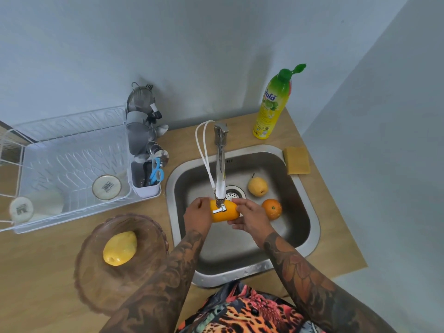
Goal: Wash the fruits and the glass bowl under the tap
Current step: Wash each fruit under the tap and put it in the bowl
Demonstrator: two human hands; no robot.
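Head view: both hands hold an orange-yellow fruit under the tap

Head camera looks down on a steel sink (310,236) set in a wooden counter (43,272). Over the basin, the left hand (197,215) grips one end of an oblong orange-yellow fruit (224,213), fingers curled round it, while the right hand (249,216) pinches and cups the other end. The fruit sits directly below the spout of the chrome tap (220,162), whose small lever shows in front of it. Whether water is running cannot be told.

Two more fruits lie on the sink floor to the right of the drain (234,192): a yellow pear (257,186) with its stem up, and just below it a round orange (272,208), close to the right hand but apart from it.

Left of the sink, a brownish glass bowl (96,280) stands on the counter with a yellow mango (120,248) lying inside it. Behind the bowl is a white dish rack (72,150) holding two upturned cups (107,187); its side caddy carries utensils and blue-handled scissors (156,171).

At the back right of the counter stands a yellow dish-soap bottle (274,104) with a green cap flipped open, and a yellow sponge (296,161) lies at the sink's far right corner. A white cord (203,150) loops beside the tap.
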